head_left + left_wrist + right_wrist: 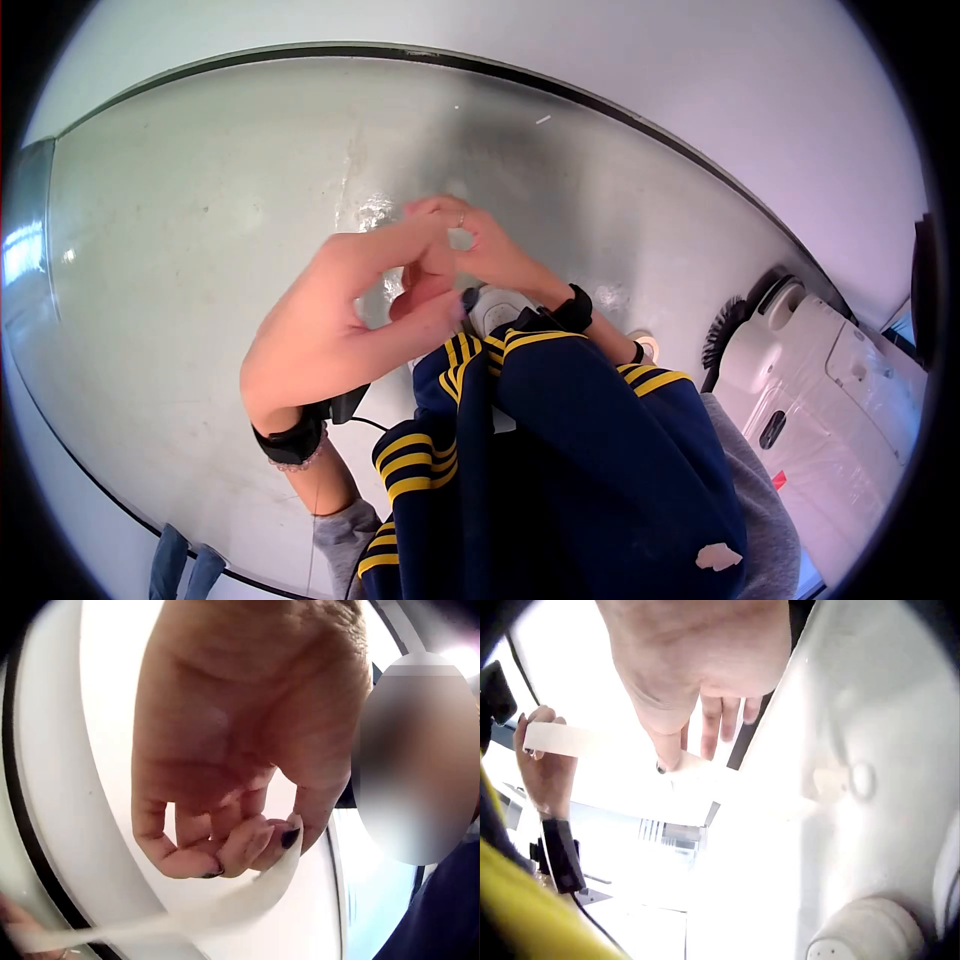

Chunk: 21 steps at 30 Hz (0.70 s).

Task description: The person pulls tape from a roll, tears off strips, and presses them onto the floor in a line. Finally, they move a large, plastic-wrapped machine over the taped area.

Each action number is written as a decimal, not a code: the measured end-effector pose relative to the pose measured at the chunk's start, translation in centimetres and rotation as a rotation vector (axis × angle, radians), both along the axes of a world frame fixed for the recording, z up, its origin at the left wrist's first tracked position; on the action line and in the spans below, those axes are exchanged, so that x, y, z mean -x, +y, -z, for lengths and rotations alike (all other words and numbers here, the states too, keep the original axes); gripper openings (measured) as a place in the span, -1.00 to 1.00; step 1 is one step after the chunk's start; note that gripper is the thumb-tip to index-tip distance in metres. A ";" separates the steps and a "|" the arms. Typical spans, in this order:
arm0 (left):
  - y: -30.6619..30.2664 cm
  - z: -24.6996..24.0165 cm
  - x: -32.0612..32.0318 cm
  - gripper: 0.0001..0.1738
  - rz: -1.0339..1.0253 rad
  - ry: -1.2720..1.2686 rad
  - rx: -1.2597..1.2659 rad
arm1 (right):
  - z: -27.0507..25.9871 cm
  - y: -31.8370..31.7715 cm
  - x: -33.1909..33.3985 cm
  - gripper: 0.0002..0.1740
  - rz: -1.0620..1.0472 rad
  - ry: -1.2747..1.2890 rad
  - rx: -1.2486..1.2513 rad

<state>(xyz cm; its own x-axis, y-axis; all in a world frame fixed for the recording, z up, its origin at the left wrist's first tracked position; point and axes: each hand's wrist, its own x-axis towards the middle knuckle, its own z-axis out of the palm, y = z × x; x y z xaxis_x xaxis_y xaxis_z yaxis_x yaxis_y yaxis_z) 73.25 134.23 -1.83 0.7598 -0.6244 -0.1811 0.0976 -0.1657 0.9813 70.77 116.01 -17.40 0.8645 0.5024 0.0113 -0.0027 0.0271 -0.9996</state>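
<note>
A thin, flat white strip (225, 904) runs between my two hands. My left hand (247, 742) pinches one end between thumb and fingertips, dark polish showing on the nails. In the right wrist view my right hand (705, 667) pinches the other part of the strip, its thumb against it and the remaining fingers hanging down. The head view has my left hand (350, 310) nearer the camera and my right hand (485, 245) just beyond it, the fingers overlapping. From there the strip is hidden. Dark bands with cameras circle both wrists.
A white machine (815, 370) with a black round brush (728, 325) stands at the right. Beside my right forearm shows a pale ring-shaped thing (648, 347). The shiny grey floor (200, 200) ends at a wall with a dark skirting. Another person's legs (185, 565) stand lower left.
</note>
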 end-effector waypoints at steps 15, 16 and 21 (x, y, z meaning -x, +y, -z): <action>-0.1 14.8 -11.9 -0.65 -0.270 -0.231 -0.338 | 3.7 -12.9 -2.0 -0.84 0.511 0.256 0.446; -0.3 17.7 -13.2 -0.66 -0.296 -0.225 -0.432 | 4.3 -13.1 -2.9 -0.86 0.568 0.161 0.482; -2.4 21.5 -14.3 -0.72 -0.488 -0.182 -0.687 | 8.6 -12.4 -5.3 -0.89 0.715 -0.012 0.530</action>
<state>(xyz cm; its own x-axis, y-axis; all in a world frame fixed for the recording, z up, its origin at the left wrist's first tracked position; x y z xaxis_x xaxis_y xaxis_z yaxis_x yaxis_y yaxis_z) 87.53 131.79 -23.28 0.9686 -0.0172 -0.2481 0.1632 -0.7090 0.6861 76.05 103.63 -25.98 0.9747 -0.2160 -0.0579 -0.1516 -0.4480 -0.8811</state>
